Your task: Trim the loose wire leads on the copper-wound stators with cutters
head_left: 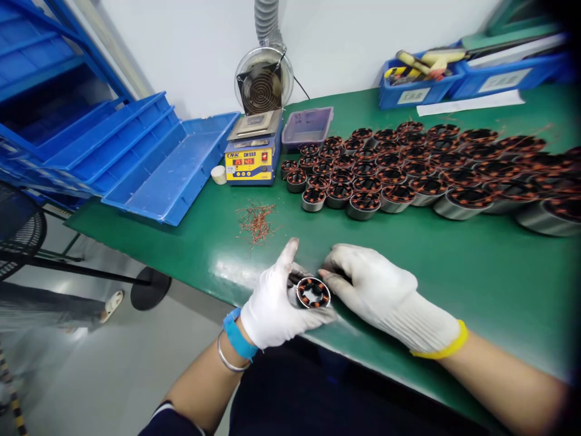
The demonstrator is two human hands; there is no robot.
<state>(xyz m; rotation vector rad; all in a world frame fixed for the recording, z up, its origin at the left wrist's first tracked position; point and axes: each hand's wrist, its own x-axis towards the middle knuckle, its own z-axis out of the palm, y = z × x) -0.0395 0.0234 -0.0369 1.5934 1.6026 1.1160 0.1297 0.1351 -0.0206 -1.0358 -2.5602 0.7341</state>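
Observation:
My left hand [278, 303], in a white glove, is closed around a motor stator [313, 293] near the table's front edge. The stator is a silvery ring with black slots and copper windings inside, its open face turned up. Just to the right, my right hand [370, 284], in a white knitted glove with a yellow cuff, has its fingers curled and closed beside the stator. Whatever those fingers may hold is hidden. A loose pile of copper wire offcuts [257, 223] lies on the table beyond my left hand.
Several rows of wound stators [363, 204] fill the back right of the green table [218, 242]. A yellow-and-blue soldering unit [249, 166] stands beneath a round fume extractor [263, 82]. Nearby are a blue tray [149, 200], a purple bin [306, 124] and a blue tool bin [408, 94].

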